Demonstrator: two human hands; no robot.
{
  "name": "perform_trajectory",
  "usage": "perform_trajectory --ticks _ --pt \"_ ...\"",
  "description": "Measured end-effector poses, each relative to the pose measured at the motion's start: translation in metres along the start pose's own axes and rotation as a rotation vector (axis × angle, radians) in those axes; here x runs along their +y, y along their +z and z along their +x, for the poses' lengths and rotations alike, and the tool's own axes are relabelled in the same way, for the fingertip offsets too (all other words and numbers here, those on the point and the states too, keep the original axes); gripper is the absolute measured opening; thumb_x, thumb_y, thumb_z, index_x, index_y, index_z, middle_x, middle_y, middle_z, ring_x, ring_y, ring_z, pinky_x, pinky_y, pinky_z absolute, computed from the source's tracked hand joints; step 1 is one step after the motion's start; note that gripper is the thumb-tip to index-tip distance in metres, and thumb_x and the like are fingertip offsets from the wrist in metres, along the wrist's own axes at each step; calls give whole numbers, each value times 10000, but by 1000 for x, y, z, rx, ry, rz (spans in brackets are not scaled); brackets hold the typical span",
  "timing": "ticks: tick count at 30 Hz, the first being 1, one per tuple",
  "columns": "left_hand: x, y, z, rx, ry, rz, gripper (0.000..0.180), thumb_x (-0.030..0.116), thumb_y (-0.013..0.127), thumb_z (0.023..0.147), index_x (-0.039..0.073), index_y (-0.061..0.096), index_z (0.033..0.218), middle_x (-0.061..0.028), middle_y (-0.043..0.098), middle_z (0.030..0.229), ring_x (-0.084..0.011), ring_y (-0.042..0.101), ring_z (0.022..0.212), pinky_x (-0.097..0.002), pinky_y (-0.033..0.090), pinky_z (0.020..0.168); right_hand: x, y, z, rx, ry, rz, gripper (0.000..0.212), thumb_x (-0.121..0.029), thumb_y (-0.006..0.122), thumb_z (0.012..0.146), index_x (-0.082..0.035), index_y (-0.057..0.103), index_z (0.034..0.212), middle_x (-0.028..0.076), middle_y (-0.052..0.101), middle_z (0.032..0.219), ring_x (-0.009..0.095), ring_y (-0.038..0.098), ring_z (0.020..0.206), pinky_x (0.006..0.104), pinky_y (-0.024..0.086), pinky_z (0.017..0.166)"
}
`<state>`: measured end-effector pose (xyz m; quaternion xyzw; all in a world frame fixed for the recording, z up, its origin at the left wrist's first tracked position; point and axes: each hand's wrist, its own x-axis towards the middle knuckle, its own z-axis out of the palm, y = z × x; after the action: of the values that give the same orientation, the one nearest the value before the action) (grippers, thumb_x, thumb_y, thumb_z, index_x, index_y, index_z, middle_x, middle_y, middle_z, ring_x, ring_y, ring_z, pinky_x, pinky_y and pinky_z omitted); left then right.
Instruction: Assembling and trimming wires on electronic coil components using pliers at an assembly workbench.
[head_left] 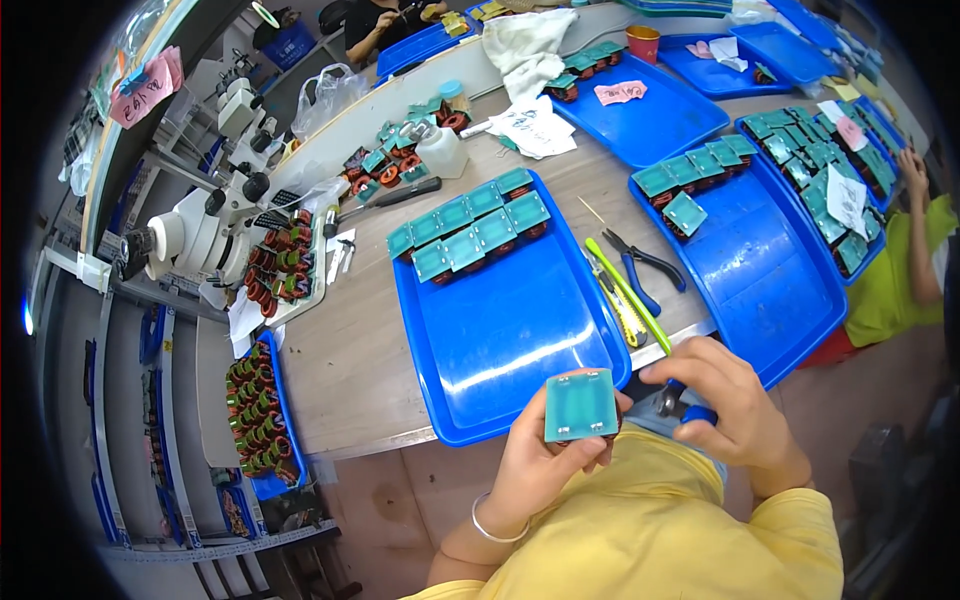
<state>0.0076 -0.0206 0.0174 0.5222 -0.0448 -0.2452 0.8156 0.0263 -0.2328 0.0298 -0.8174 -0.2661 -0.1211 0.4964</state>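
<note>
My left hand (530, 460) grips a coil part with a square teal board (581, 405) on top, the board facing up and dark red windings just showing beneath. Small shiny solder points sit along two of the board's edges. Just right of it, my right hand (735, 405) is closed round blue-handled side cutters (672, 398), their jaws apart from the board. Beyond both hands lies a blue tray (510, 345), with two rows of similar teal-topped coils (460, 230) at its far end.
Right of the tray lie a utility knife (622, 308), a green stick (632, 300) and pliers (640, 275). More blue trays (765, 270) hold coils. A microscope (190, 235) and a white bottle (440, 150) stand left. Another person's arm (918, 220) shows at far right.
</note>
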Motion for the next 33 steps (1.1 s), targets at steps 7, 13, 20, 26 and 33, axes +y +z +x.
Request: perform_trajectory --ticks 7,13,20,26,33 --pt "-3 14 3 123 164 118 538 125 727 688 -1 421 1112 -148 568 961 -180 578 805 -273 489 633 -18 -14 4 -288 -91 -331 397 -409 648 720 -51 549 859 71 492 742 232 510 663 316 400 596" --pt "-1 13 2 148 263 437 676 150 842 548 14 439 1073 -130 571 978 -189 574 905 -290 477 750 -25 -20 0 -343 -138 -402 472 -477 637 695 -30 531 805 81 426 680 248 454 595 329 355 546" --pt "3 16 3 120 371 674 703 170 851 526 10 439 1073 -120 544 1010 -203 581 917 -302 493 756 -31 -27 -1 -371 -146 -497 470 -480 619 706 -27 528 793 77 400 666 236 443 593 324 343 539" --pt "6 18 5 103 450 835 714 193 853 515 5 441 1066 -127 535 1026 -204 582 918 -300 493 756 -33 -31 -1 -384 -149 -535 467 -477 600 716 -24 527 805 81 387 671 234 429 595 324 336 542" --pt "17 25 11 69 554 939 633 219 831 549 -11 487 1028 -126 555 969 -214 573 846 -292 481 705 -33 -33 2 -410 -160 -530 435 -443 629 698 -38 474 730 80 365 653 229 432 596 323 346 541"
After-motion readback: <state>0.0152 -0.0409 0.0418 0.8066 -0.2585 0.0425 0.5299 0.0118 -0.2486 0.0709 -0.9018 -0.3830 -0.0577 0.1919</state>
